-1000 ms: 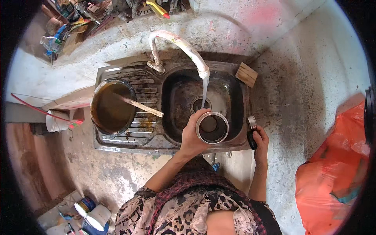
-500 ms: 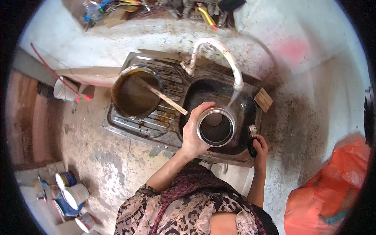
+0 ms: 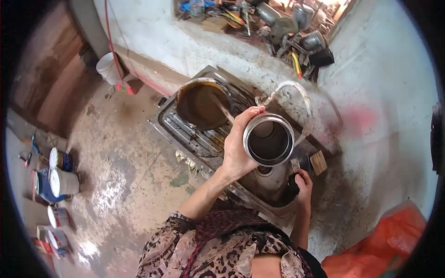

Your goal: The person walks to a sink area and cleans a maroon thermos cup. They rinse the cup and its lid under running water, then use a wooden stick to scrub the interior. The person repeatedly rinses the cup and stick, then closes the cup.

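A person's left hand (image 3: 238,141) curves, opened to about the vessel's width, around the left wall of an open-mouthed steel canister (image 3: 269,141), raised above the metal sink (image 3: 258,187), on the near side of an arched tap (image 3: 308,106). The canister looks rigid, fairly light and likely slippery if wet; the side wall below the rim appears the surest hold. At the sink's right, the right hand (image 3: 302,183) pinches a black-and-silver cap-like piece (image 3: 291,185) in a narrow grip, near a wooden block (image 3: 318,162).
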A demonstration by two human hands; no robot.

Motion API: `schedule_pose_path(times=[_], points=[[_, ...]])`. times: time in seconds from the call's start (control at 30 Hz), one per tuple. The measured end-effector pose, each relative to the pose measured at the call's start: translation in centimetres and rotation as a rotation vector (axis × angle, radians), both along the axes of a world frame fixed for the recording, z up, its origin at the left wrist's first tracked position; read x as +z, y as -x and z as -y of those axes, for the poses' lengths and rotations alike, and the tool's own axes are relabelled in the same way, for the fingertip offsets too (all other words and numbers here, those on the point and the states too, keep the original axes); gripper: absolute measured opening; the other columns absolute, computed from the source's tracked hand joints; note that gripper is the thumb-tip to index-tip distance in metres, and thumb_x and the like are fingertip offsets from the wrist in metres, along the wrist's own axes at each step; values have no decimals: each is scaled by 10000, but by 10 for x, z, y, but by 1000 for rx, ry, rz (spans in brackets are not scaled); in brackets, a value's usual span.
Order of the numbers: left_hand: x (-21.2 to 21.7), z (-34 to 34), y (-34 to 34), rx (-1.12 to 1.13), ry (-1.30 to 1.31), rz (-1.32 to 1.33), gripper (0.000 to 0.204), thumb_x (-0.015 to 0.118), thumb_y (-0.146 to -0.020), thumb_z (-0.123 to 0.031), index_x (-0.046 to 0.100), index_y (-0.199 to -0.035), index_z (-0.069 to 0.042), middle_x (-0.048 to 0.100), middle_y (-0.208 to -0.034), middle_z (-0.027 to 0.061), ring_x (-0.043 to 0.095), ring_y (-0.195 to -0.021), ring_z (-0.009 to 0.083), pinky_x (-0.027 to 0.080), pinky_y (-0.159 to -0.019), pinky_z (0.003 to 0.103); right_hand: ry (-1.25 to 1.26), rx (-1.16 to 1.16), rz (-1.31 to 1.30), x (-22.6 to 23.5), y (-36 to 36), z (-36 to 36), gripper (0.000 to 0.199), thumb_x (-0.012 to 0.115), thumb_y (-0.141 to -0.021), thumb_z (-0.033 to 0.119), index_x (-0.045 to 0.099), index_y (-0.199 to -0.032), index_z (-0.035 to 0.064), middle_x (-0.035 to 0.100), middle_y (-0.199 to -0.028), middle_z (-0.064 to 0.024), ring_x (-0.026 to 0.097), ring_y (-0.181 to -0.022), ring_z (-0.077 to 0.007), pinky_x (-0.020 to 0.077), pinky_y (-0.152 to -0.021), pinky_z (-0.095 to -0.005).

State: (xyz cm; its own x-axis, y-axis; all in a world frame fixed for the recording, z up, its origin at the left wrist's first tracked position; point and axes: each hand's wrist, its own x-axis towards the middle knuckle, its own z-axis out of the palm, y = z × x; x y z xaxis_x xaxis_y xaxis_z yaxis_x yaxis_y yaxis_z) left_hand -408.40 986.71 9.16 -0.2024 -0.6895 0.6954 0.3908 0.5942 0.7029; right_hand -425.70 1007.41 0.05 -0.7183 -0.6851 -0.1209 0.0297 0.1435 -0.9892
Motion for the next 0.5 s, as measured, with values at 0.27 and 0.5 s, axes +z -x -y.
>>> schedule_pose_path(times=[0.27, 0.5], points=[[15, -6, -24, 116, 60, -15, 794, 824, -561, -120, 399, -1225, -28, 508, -1202, 140, 525, -1104, 257, 423, -934, 333, 36, 200, -57, 34, -12, 17, 210, 551, -796, 137, 592, -964, 17, 535, -873, 32, 457, -786, -71, 353, -731, -219], [13, -31, -32, -212, 27, 180, 933, 889, -495, -175, 382, -1264, -28, 427, -1291, 174, 436, -1191, 243, 376, -970, 361, 90, 438, -319, 85, 17, 48, 195, 593, -781, 104, 558, -941, -1, 536, -908, -11, 481, -842, -99, 364, -778, -230]])
